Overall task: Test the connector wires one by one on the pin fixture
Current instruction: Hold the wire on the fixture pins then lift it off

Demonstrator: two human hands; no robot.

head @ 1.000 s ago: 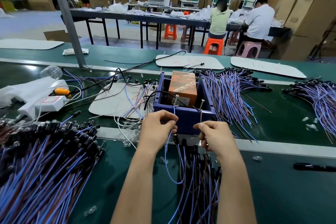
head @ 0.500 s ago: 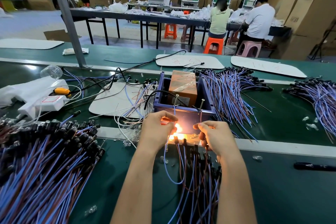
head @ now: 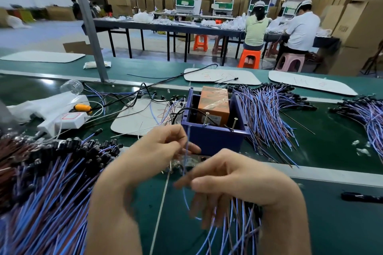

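The pin fixture is a dark blue box (head: 213, 141) with an orange block (head: 214, 103) inside and two upright metal pins (head: 207, 118) on its near rim. My left hand (head: 157, 151) is just left of the box, its fingers curled and pinching a thin blue connector wire (head: 187, 147) that runs down in front of the box. My right hand (head: 238, 180) is lower and nearer to me. Its thumb and forefinger pinch the same wire's lower part, and its other fingers hang over a bundle of wires (head: 238, 225). Both hands are motion-blurred.
A big heap of blue and brown wires with black connectors (head: 45, 176) fills the left. More wire piles lie right of the box (head: 269, 114) and at the far right (head: 369, 116). A white power strip (head: 70, 119) and grey mats (head: 141, 118) lie behind. People sit at tables beyond.
The orange glow seen between my hands at the box front half a second ago is gone. Both hands have drawn back from the fixture toward me with the wire.
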